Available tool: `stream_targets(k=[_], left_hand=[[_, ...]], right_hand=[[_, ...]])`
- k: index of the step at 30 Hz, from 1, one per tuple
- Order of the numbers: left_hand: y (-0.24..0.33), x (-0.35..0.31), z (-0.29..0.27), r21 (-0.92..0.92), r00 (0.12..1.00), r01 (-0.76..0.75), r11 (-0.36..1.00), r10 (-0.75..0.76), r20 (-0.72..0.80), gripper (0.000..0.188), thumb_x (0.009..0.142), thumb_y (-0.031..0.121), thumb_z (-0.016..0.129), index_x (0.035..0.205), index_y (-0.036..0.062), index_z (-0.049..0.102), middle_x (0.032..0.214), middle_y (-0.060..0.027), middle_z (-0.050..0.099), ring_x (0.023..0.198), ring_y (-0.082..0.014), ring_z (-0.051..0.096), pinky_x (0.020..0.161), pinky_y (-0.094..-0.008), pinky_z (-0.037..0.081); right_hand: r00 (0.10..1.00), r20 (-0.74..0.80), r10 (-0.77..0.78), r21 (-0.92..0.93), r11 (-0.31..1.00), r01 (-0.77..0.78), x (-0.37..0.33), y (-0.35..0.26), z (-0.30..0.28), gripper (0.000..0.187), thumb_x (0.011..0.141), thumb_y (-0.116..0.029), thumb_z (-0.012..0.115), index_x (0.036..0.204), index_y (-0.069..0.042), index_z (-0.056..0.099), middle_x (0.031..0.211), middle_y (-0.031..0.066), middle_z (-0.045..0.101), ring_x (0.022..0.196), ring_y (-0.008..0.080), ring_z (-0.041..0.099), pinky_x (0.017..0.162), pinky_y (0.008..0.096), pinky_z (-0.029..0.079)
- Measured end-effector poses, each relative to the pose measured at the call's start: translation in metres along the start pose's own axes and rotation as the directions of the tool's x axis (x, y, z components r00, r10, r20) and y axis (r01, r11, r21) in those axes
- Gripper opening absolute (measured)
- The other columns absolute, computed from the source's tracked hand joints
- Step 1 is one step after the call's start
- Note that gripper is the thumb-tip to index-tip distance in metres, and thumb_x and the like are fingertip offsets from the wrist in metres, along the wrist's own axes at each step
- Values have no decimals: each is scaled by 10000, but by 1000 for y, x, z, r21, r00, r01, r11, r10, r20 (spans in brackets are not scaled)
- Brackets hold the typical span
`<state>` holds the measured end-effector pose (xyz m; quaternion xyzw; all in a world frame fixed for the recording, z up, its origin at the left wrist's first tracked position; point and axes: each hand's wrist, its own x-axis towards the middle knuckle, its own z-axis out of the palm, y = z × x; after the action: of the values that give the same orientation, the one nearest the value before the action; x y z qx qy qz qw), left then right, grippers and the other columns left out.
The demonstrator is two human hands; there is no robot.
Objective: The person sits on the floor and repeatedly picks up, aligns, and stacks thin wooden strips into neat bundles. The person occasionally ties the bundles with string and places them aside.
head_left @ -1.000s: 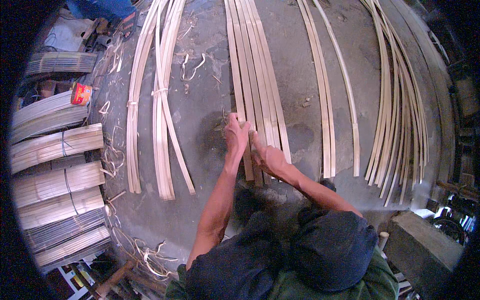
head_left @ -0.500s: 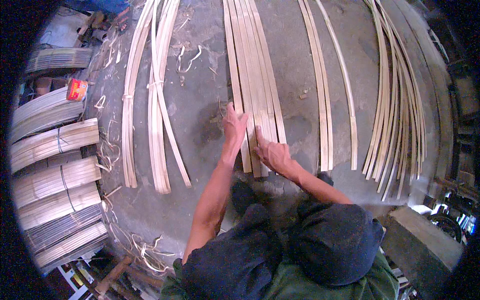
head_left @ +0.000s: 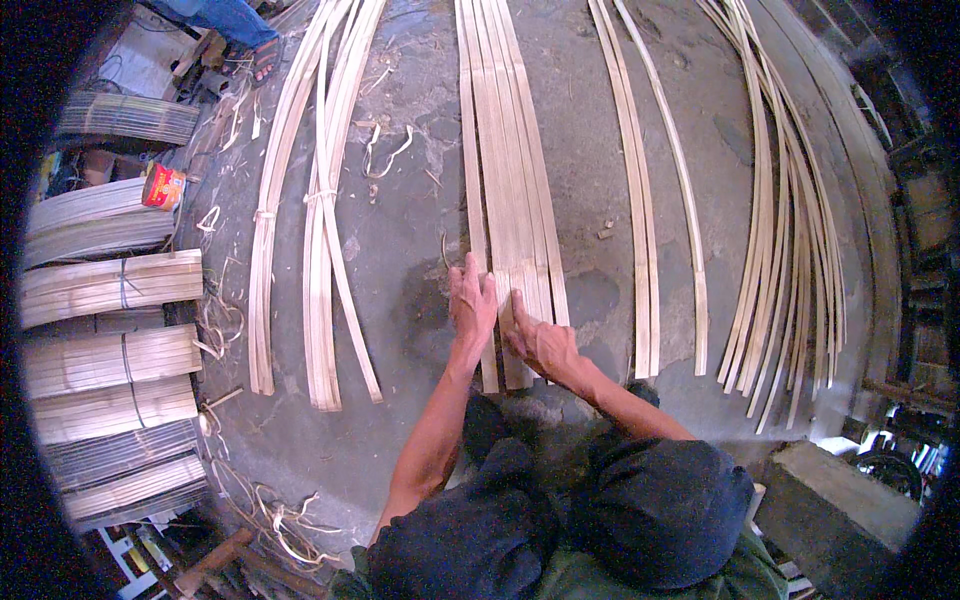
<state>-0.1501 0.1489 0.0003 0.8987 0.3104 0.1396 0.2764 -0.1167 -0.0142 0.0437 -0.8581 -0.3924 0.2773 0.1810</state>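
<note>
In front of me a row of long, flat, pale wooden strips (head_left: 512,200) lies side by side on the floor, near ends toward me. My left hand (head_left: 472,305) rests at the row's left edge, fingers stretched forward over the leftmost strip. A narrow dark gap parts that strip from the others. Just right of it, my right hand (head_left: 543,345) lies on the near end of the strips, index finger pointing forward and the others loosely bent. Neither hand grips anything that I can see. The strips under my palms are hidden.
Two tied strip bundles (head_left: 262,290) lie left, a strip pair (head_left: 640,240) and a single strip (head_left: 690,220) right, then a fanned bunch (head_left: 790,240). Stacked bundles (head_left: 115,355) and a red tin (head_left: 163,187) line the left side. Another person's foot (head_left: 265,60) shows at top left.
The whole view has shifted, so the floor and strips sit lower in it. Both hands stay on the strips, close together. More of the other person's leg and foot shows.
</note>
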Motion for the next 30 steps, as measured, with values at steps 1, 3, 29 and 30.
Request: stream_targets(k=[1,3,29,30], left_hand=[[-2,-1,1,3,999,23,1000,-23,37,593,907,243,579,1408,-8,384,1271,-349,470,1149,-477,497,975,-498,415],[11,0,-9,9,991,64,998,-64,117,595,908,243,580,1412,-2,382,1256,-340,480,1152,-472,494,987,-499,407],[95,-14,20,161,841,-513,843,456,292,652,961,409,440,1482,42,298,1556,-168,234,1443,-332,204,1176,-509,114],[93,-17,25,173,836,-521,836,459,302,650,961,407,438,1483,45,298,1559,-164,230,1447,-325,197,1177,-505,110]], right_hand=[[1000,6,9,6,1000,-9,0,-1,-2,772,951,-338,504,1513,-51,58,855,203,686,665,401,659,585,551,500],[998,55,44,-44,998,-42,1,0,-2,770,952,-340,503,1512,-50,60,859,196,687,659,400,657,583,552,498],[787,-469,400,67,905,-419,-75,110,-54,572,844,-216,676,1351,-65,456,1125,212,505,1047,398,519,877,467,456],[783,-483,392,79,910,-407,-75,111,-54,570,840,-203,679,1347,-64,459,1126,214,503,1049,398,520,878,467,457]])
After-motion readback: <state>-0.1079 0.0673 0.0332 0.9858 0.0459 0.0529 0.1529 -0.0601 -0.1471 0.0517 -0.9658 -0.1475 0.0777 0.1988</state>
